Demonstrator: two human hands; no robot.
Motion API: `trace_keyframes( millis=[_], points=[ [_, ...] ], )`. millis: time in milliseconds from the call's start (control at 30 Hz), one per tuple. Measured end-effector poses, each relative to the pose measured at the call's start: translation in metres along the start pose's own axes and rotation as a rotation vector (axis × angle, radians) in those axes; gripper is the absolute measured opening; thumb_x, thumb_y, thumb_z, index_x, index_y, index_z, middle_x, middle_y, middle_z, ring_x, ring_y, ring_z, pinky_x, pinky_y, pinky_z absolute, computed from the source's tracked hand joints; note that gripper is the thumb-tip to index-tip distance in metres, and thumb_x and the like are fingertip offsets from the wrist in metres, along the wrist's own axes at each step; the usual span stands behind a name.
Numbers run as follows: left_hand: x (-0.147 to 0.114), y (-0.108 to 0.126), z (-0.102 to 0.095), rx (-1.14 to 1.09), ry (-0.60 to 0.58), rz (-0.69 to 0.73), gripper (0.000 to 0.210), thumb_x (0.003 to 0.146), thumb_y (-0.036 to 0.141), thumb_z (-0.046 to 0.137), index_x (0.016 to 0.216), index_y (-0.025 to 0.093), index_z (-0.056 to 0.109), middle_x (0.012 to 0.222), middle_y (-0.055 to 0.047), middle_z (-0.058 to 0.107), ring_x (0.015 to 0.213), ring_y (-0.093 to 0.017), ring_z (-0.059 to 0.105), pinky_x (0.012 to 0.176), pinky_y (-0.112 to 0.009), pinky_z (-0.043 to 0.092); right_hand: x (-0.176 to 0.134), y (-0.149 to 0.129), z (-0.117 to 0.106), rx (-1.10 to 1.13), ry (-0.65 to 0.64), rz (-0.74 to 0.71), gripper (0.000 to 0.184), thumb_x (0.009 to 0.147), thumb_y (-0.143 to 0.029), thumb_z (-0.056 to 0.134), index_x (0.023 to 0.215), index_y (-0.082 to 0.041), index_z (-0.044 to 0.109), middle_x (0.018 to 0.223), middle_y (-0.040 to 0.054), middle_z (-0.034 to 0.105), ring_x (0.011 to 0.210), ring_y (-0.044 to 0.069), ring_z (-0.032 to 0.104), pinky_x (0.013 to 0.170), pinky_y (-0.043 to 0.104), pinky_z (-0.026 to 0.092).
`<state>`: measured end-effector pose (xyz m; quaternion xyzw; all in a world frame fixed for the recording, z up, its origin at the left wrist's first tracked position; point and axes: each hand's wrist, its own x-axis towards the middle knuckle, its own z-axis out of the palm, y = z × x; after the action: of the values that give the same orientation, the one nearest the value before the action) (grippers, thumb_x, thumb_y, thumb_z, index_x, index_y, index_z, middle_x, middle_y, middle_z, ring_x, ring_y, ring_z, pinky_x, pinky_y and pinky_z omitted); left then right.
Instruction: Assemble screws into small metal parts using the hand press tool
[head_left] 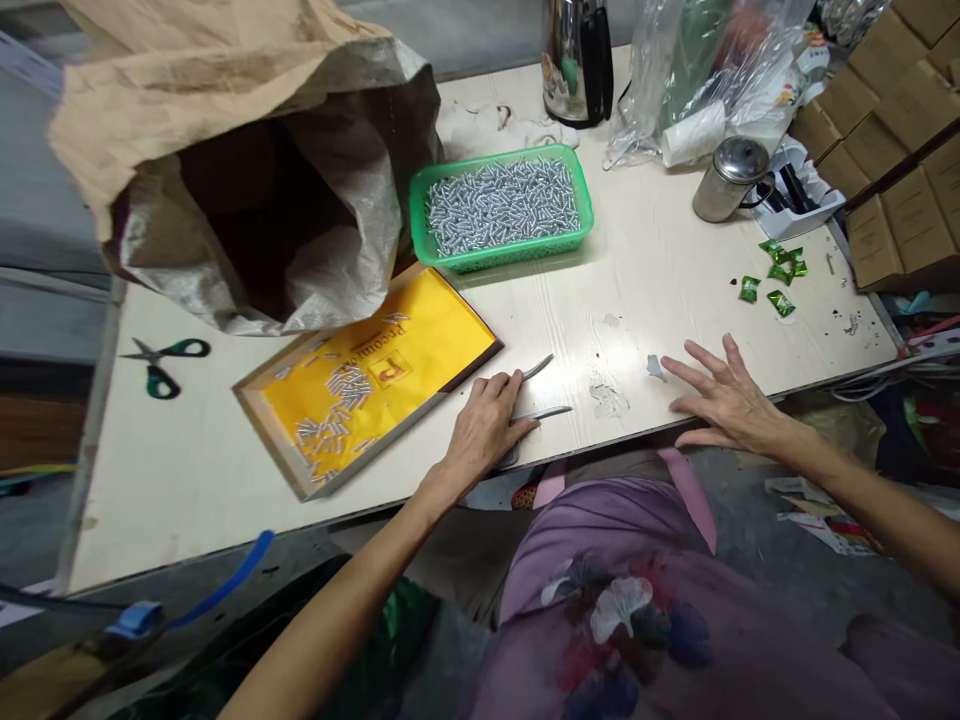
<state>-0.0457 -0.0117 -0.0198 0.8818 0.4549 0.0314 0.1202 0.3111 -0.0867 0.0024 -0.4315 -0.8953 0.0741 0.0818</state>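
Observation:
My left hand (pixel 486 418) rests at the table's front edge, its fingers curled over a metal tool with two thin curved prongs (pixel 551 412). The prongs point right and lie apart; the rest of the tool is under the hand. My right hand (pixel 724 395) is spread open over the table edge with nothing in it. Just left of its fingertips lies a small grey scrap (pixel 655 367). Left of my left hand sits a shallow tray (pixel 427 360) with a yellow lining and a scatter of small silver spring-like pieces (pixel 349 388).
Behind stands a green basket (pixel 517 258) full of small silver pieces. A large paper sack (pixel 225 110) gapes at back left. Scissors (pixel 165 350) lie far left. A kettle (pixel 574 60), a lidded metal cup (pixel 729 180), green-wrapped sweets (pixel 780 303) and cardboard boxes (pixel 900 130) are farther right.

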Motion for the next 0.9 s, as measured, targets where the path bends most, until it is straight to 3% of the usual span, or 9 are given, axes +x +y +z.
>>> trace_keyframes(
  millis=[100, 167, 333, 400, 467, 567, 700, 800, 900],
  points=[
    [0.000, 0.000, -0.002, 0.000, 0.000, -0.001, 0.064, 0.083, 0.030, 0.066, 0.141, 0.021, 0.039, 0.119, -0.012, 0.057, 0.103, -0.028, 0.052, 0.089, -0.040, 0.047, -0.003, -0.003, 0.002, 0.028, -0.054, -0.012, 0.052, 0.082, -0.067, 0.059, 0.121, -0.032, 0.063, 0.153, 0.0020, 0.040, 0.146, 0.033, 0.020, 0.115, 0.066, 0.003],
    [0.000, 0.000, -0.003, -0.002, -0.004, 0.009, 0.064, 0.083, 0.030, 0.067, 0.140, 0.021, 0.039, 0.119, -0.011, 0.057, 0.102, -0.028, 0.052, 0.089, -0.041, 0.047, -0.013, 0.000, -0.001, 0.011, -0.082, 0.026, 0.048, 0.084, -0.064, 0.058, 0.121, -0.033, 0.062, 0.148, 0.0026, 0.047, 0.143, 0.034, 0.027, 0.114, 0.067, 0.007],
    [0.001, -0.001, -0.002, -0.007, -0.002, 0.007, 0.064, 0.082, 0.030, 0.069, 0.138, 0.018, 0.040, 0.118, -0.013, 0.057, 0.103, -0.029, 0.053, 0.090, -0.041, 0.047, -0.072, 0.022, -0.043, -0.390, 0.054, 0.731, 0.033, 0.096, -0.036, 0.047, 0.083, -0.014, 0.068, 0.120, 0.0255, 0.062, 0.135, 0.049, 0.033, 0.099, 0.083, 0.014],
    [0.003, 0.000, -0.002, -0.003, -0.006, -0.016, 0.065, 0.081, 0.030, 0.070, 0.137, 0.017, 0.040, 0.118, -0.013, 0.057, 0.103, -0.028, 0.053, 0.090, -0.041, 0.047, -0.085, 0.023, -0.058, -0.428, 0.077, 0.831, 0.032, 0.096, -0.033, 0.045, 0.082, -0.015, 0.067, 0.111, 0.0253, 0.064, 0.128, 0.049, 0.042, 0.096, 0.084, 0.020],
    [0.006, 0.003, -0.004, 0.008, -0.035, -0.041, 0.066, 0.079, 0.029, 0.072, 0.136, 0.016, 0.041, 0.116, -0.012, 0.058, 0.103, -0.028, 0.052, 0.090, -0.040, 0.047, -0.077, 0.018, -0.059, -0.353, 0.115, 0.707, 0.032, 0.097, -0.035, 0.043, 0.096, -0.013, 0.067, 0.117, 0.0256, 0.062, 0.124, 0.046, 0.048, 0.098, 0.077, 0.031],
    [0.013, 0.007, -0.011, 0.013, -0.111, -0.073, 0.062, 0.076, 0.031, 0.075, 0.129, 0.015, 0.047, 0.113, -0.012, 0.058, 0.104, -0.028, 0.053, 0.089, -0.039, 0.047, -0.021, 0.002, -0.038, -0.114, 0.159, 0.311, 0.044, 0.098, -0.039, 0.042, 0.127, -0.009, 0.054, 0.138, 0.0249, 0.051, 0.134, 0.038, 0.041, 0.103, 0.059, 0.041],
    [0.017, 0.011, -0.017, -0.030, -0.159, -0.098, 0.045, 0.078, 0.032, 0.075, 0.116, 0.017, 0.057, 0.108, -0.009, 0.059, 0.102, -0.026, 0.054, 0.087, -0.038, 0.048, 0.081, -0.028, 0.006, 0.068, 0.022, -0.077, 0.081, 0.086, -0.045, 0.062, 0.150, -0.011, 0.026, 0.155, 0.0198, 0.031, 0.147, 0.033, 0.016, 0.114, 0.054, 0.027],
    [0.015, 0.013, -0.016, -0.070, -0.146, -0.119, 0.042, 0.080, 0.031, 0.073, 0.117, 0.018, 0.058, 0.109, -0.009, 0.060, 0.103, -0.025, 0.054, 0.089, -0.037, 0.048, 0.133, -0.043, 0.032, 0.061, -0.095, -0.211, 0.094, 0.075, -0.050, 0.073, 0.147, -0.006, 0.030, 0.147, 0.0236, 0.041, 0.142, 0.037, 0.025, 0.113, 0.056, 0.023],
    [0.014, 0.013, -0.016, -0.092, -0.154, -0.133, 0.045, 0.080, 0.033, 0.073, 0.120, 0.018, 0.058, 0.111, -0.008, 0.060, 0.104, -0.025, 0.054, 0.090, -0.037, 0.048, 0.155, -0.048, 0.040, 0.008, -0.142, -0.218, 0.072, 0.079, -0.043, 0.070, 0.136, -0.008, 0.045, 0.128, 0.0208, 0.057, 0.124, 0.035, 0.045, 0.106, 0.052, 0.032]
  ],
)
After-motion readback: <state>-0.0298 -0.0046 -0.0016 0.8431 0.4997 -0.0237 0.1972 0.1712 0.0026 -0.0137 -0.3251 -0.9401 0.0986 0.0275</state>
